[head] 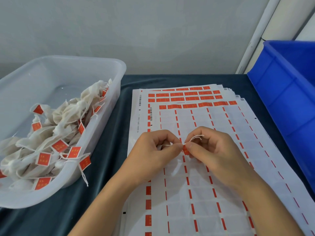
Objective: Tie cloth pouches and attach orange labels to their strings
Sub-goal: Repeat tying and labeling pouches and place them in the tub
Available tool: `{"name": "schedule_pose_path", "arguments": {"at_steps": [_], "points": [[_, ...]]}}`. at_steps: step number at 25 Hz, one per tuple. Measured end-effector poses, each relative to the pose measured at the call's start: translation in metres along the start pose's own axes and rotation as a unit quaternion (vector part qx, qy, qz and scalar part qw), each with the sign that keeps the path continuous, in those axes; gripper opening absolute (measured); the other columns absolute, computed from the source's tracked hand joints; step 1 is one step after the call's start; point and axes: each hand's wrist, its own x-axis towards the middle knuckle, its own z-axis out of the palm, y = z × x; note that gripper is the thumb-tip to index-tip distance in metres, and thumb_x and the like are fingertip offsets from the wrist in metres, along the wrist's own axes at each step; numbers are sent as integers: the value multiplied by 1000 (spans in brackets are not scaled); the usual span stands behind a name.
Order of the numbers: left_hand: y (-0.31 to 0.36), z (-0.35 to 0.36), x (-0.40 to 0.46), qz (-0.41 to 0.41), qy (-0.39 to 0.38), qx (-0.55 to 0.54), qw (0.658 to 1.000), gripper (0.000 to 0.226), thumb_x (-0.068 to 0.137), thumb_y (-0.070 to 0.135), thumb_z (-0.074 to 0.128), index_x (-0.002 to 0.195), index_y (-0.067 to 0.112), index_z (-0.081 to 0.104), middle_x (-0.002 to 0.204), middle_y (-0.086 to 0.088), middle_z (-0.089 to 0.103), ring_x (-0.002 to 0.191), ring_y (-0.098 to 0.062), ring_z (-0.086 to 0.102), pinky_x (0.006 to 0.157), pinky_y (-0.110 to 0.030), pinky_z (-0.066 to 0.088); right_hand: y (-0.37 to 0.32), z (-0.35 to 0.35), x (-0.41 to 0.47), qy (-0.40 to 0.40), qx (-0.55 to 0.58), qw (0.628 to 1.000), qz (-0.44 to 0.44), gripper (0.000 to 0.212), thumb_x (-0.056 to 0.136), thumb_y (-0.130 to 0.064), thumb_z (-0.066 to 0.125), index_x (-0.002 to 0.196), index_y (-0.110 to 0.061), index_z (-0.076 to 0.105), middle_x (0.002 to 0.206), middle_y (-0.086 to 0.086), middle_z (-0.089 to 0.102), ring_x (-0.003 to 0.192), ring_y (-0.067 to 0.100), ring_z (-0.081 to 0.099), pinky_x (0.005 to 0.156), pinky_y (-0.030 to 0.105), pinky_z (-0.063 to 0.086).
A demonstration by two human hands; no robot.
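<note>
both hands [187, 149] pinch label [185, 150], string [196, 138].

Soft even light, faint shadows, wide-angle bending at edges.

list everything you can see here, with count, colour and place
clear tub: one, see-through, left on the table
pouches: a heap, off-white, in the tub, many with orange tags
label sheets: a stack, white with orange labels, centre
blue crate: one, right edge
table cover: one, dark teal
string: one, white, between both hands
orange label: one, at the fingertips
left hand: pinches the string
right hand: pinches the label
</note>
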Motion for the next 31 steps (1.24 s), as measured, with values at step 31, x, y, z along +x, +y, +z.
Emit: {"name": "schedule_pose_path", "arguments": {"at_steps": [31], "points": [[-9, -29, -9, 7, 78, 176, 981, 29, 79, 70, 67, 90, 45, 73, 89, 38, 64, 84, 12, 64, 53, -6, 48, 3, 6, 1, 85, 13, 996, -17, 3, 95, -31, 70, 92, -31, 70, 89, -17, 71, 92, 5, 68, 77, 17, 59]]}}
